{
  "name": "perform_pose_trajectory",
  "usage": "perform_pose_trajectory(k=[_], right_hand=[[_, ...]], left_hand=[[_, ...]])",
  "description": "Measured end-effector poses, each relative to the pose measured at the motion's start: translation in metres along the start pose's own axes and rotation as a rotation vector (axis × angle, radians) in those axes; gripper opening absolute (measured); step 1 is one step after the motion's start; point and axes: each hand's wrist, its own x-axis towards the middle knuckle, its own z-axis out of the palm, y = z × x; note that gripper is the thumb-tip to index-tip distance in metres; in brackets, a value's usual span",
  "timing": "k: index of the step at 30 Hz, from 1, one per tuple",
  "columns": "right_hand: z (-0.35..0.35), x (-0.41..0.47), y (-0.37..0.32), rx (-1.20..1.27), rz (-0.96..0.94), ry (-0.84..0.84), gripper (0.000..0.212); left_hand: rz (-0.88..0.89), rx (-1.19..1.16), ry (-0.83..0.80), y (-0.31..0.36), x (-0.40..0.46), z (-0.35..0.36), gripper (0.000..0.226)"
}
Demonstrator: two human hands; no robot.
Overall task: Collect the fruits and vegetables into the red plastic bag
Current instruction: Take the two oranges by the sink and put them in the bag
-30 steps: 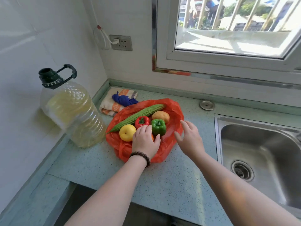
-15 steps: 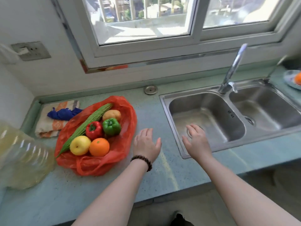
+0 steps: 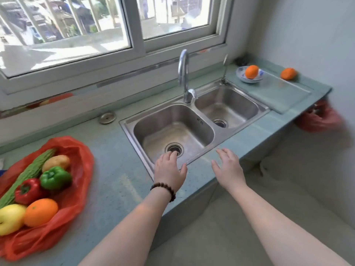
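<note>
Both the left hand (image 3: 170, 169) and right hand (image 3: 228, 167) are held open and empty above the sink (image 3: 201, 131) edge, seemingly readied for the two oranges (image 3: 252, 71) left across the table (image 3: 115, 169).

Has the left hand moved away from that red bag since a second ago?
Yes. The left hand has left the red bag and moved right, now over the sink's front rim.
</note>
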Motion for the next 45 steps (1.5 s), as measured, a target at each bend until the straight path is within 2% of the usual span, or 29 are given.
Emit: perform_pose_trajectory(k=[15,23,35,45], right_hand=[[-0.147,-0.056,0.217,0.012,0.194,0.154,0.047],[-0.197,-0.040,0.284,0.040,0.215,0.219,0.046],[-0.224,0.059,0.342,0.021,0.229,0.230,0.046],[-0.254,0.228,0.346,-0.024,0.169,0.217,0.046]], left_hand=[[0.139,0.019,-0.096,0.230,-0.048,0.115,0.062],[0.182,0.027,-0.143,0.310,-0.028,0.151,0.064],[0.192,0.021,-0.143,0.371,0.072,0.191,0.062],[0.159,-0.032,-0.091,0.405,0.234,0.195,0.058]])
